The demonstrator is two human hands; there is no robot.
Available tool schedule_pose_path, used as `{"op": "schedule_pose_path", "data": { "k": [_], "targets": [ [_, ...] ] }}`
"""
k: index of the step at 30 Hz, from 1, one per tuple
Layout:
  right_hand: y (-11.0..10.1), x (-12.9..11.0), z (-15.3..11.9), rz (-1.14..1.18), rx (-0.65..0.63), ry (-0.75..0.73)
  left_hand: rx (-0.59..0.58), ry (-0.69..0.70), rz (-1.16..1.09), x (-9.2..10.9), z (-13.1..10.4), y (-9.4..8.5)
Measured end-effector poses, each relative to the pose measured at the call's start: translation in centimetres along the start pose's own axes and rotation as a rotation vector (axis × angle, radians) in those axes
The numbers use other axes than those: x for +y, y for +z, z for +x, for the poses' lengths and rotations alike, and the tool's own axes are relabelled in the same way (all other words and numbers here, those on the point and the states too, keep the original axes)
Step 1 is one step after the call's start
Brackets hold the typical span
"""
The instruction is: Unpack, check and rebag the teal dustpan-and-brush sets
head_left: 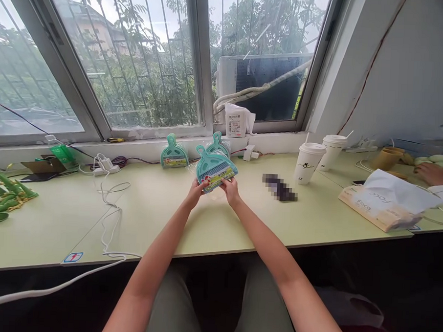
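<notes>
Both my hands hold a teal mini dustpan and brush set (pixel 216 166) in clear plastic wrap. My left hand (pixel 196 190) grips its lower left corner, thumb on the front. At the lower right edge, my right hand (pixel 230 187) is closed on the same set. The set leans back above the table, handle up and tilted left, with dark bristles and a yellow label showing. Just behind it stands a second teal dustpan set (pixel 218 140), partly covered. To the left, a third dustpan set (pixel 174 153) leans upright against the window ledge.
On the right are two white paper cups (pixel 309 162) with straws, a tissue pack (pixel 381 200) and a blurred dark object (pixel 279 187). White cables (pixel 111 205) and a power strip (pixel 107 169) lie left. Another person's hand (pixel 432 173) rests at far right.
</notes>
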State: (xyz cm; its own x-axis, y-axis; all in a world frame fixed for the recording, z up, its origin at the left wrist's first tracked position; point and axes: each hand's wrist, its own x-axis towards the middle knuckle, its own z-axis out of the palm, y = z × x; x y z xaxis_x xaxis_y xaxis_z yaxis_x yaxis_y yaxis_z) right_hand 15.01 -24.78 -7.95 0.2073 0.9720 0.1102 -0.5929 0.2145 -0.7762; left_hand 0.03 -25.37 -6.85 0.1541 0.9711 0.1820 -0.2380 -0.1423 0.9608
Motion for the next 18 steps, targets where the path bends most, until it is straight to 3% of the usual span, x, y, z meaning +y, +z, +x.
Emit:
{"op": "schedule_pose_path", "data": {
  "k": [5,7,10,12,15,18],
  "targets": [
    [-1.0,-1.3,0.8,-0.153,-0.087,0.172,0.008,-0.055,-0.037,0.4,0.2,-0.9],
    [-2.0,-2.0,1.2,-0.311,-0.059,0.176,0.057,-0.072,-0.086,0.5,0.6,-1.7],
    [-3.6,-2.5,1.4,-0.703,0.053,-0.094,0.198,-0.114,-0.151,0.6,1.1,-3.3],
    [-4.0,-2.4,1.2,-1.003,-0.011,-0.39,0.266,-0.159,-0.201,0.6,1.3,-4.2],
    [-3.5,-1.7,0.4,-1.31,-0.222,-0.692,0.235,-0.202,-0.285,0.7,1.2,-5.1],
    [-2.5,-1.4,-0.3,-1.384,-0.256,-0.8,0.155,-0.224,-0.283,0.9,0.7,-5.4]
  ]
}}
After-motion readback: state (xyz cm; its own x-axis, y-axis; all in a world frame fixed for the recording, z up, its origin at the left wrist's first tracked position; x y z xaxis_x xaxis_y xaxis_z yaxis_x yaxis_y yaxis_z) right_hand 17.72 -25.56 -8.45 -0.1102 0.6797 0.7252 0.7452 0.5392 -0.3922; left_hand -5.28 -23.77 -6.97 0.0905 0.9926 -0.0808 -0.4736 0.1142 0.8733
